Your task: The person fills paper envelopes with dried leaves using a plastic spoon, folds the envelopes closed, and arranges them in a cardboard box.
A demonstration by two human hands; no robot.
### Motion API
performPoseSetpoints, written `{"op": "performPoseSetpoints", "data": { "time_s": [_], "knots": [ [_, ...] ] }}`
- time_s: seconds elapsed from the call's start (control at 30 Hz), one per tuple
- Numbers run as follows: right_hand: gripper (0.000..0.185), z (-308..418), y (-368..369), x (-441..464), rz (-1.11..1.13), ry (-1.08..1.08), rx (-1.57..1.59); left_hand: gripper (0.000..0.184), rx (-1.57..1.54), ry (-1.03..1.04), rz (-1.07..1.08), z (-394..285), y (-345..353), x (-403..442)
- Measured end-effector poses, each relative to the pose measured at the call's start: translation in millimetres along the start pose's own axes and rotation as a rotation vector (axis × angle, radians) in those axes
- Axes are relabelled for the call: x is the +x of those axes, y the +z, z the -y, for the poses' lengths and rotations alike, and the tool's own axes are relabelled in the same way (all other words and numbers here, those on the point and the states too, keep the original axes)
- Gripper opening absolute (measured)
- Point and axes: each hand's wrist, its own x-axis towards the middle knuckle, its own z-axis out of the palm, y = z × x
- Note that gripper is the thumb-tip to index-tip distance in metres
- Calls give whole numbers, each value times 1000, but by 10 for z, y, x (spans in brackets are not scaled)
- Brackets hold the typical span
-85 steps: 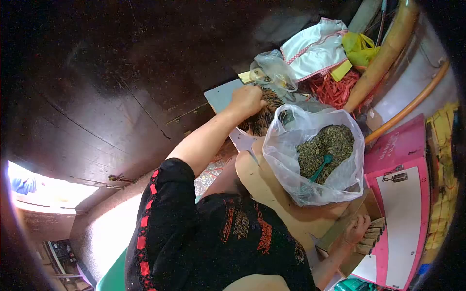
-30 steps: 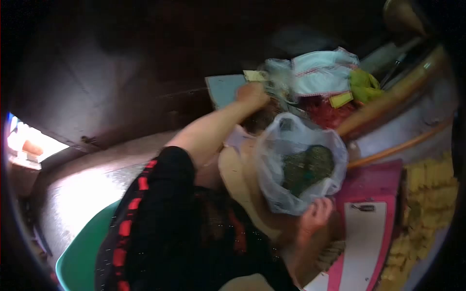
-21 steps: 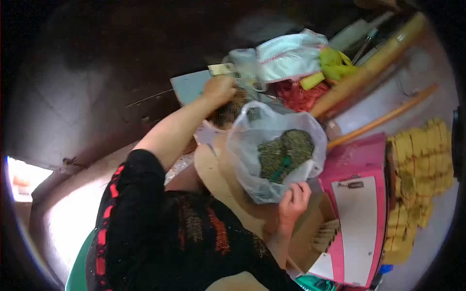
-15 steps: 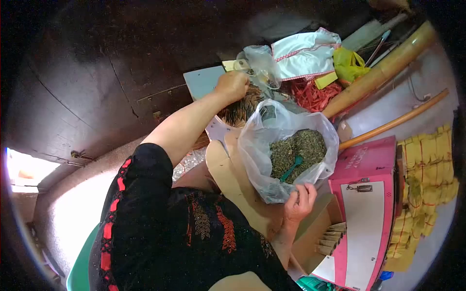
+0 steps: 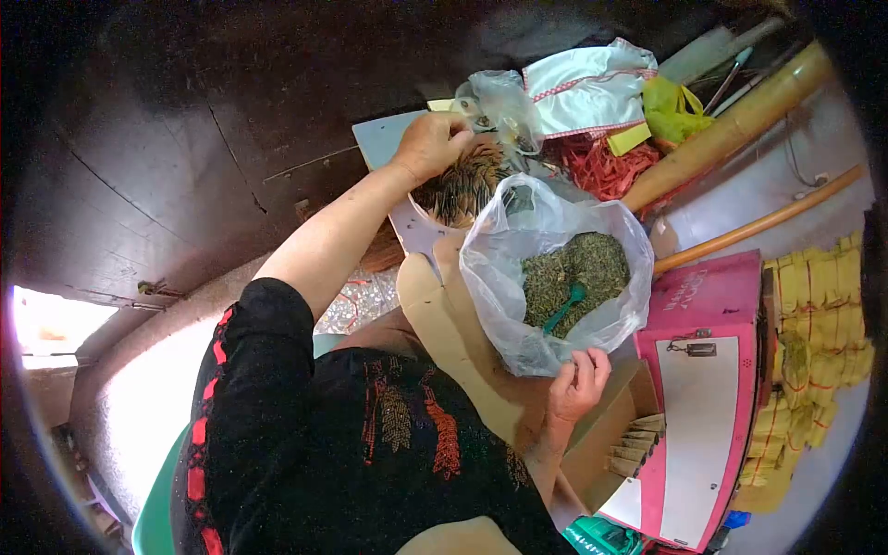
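Observation:
My left hand (image 5: 432, 145) is over a bunch of thin brown, dark-tipped strips (image 5: 467, 185), its fingers bent in a pinch. Whatever may be between those fingertips is too small to make out. A clear plastic bag (image 5: 495, 310) stands wide-mouthed to the right of the strips. It holds dried, chopped green-brown leaves (image 5: 601, 268) with a green plastic scoop (image 5: 564, 310) lying in them. My right hand (image 5: 578, 384) is at the bag's near edge with its fingers curled in. The palm and thumb are hidden, so what it grips cannot be seen.
A cardboard sheet (image 5: 430, 301) lies before me. A cardboard box (image 5: 592, 458) with several brown rolls (image 5: 638, 444) stands beside a pink-and-white cabinet (image 5: 698, 388). Yellow bundles (image 5: 814, 342) are at far right. Behind the bag are a white cloth (image 5: 592, 88), red strips (image 5: 610, 171) and a bamboo pole (image 5: 740, 125).
My left hand has lifted slightly up and left, off the strips, and turned, with thumb and forefinger now showing. My right hand stays by the bag. The view has shifted slightly.

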Motion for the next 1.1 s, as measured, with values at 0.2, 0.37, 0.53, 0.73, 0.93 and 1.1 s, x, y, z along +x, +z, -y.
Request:
{"op": "performPoseSetpoints", "data": {
  "time_s": [0.2, 0.37, 0.53, 0.73, 0.93, 1.1],
  "knots": [
    [20, -14, -36, 14, -19, -18, -31, 17, -14, 171, -251, -44, -113, 59],
    [18, 267, -135, 262, -171, -23, 11, 14, -268, 153, -230, -455, -476, 60],
    [19, 582, 32, 655, -129, -109, 97, 15, -549, 62, -9, -959, -585, -263],
    [44, 670, 498, 866, -29, 162, 747, 19, -721, -4, 278, -1099, -252, -646],
    [19, 685, 575, 848, 157, 542, 1058, 19, -754, 7, 338, -1153, 26, -798],
    [12, 638, 695, 765, 59, 583, 1269, 36, -941, -4, 388, -1111, 321, -1004]
  ]
}}
